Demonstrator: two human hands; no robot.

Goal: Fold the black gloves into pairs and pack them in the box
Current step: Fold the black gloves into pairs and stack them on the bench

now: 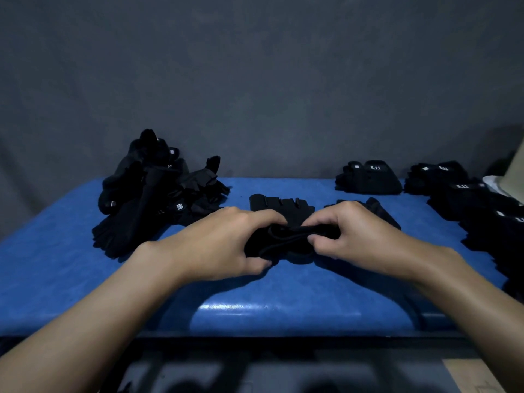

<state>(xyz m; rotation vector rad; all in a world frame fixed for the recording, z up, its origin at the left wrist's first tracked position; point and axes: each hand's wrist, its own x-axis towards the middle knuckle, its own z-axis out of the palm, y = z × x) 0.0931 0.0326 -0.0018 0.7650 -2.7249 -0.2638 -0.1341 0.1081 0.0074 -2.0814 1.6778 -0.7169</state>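
— Desk (85, 279) layout?
— Blue top, loose glove pile (147, 194) far left, folded pairs (368, 180) far right.
— Glove in hand?
— Black glove (286, 239) at centre, near edge; left grip (221, 245) and right grip (360, 236) both curl tightly round its ends.

White "5.11" lettering stands on the folded glove pair (368, 178) at the far right of the tabletop (85, 279). The same "5.11" shows on the folded gloves (465, 194) further right. The square tags (179, 206) on the left pile (147, 191) are too small to read.

Black glove (286, 236) bunched at table (56, 251) centre; loose heap (153, 194) on table's far left; folded pairs (368, 180) stacked along table's far right.
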